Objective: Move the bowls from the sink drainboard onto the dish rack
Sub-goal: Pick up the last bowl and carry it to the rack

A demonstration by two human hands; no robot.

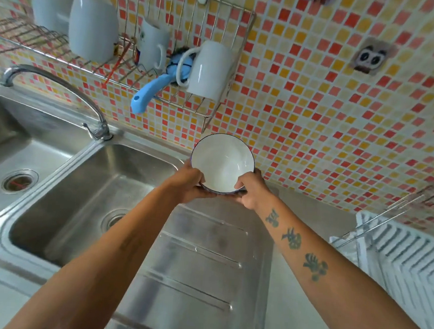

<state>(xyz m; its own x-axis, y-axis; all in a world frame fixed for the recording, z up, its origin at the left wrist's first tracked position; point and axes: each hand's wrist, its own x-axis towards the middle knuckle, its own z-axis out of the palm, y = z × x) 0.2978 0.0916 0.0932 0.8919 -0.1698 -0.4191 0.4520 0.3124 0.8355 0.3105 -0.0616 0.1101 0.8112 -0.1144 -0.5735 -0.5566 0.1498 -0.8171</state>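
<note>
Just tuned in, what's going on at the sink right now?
A person holds a white bowl with both hands, the left hand and right hand each gripping a side near its base. The bowl is above the far end of the steel drainboard, close to the tiled wall. The wire rack on the wall above already carries white mugs and a blue-handled brush. The bowl is not on it yet.

Both hands cover the near lower wall of the white, dark-rimmed ceramic bowl (pixel 221 162), and its underside is out of sight. To the right of the grip, the white ribbed plastic dish rack (pixel 409 260) is cut off by the picture's edge and blurred. Up and left of the grip, the tall white ceramic vessel (pixel 50 0) is blurred and cropped at the top.
</note>
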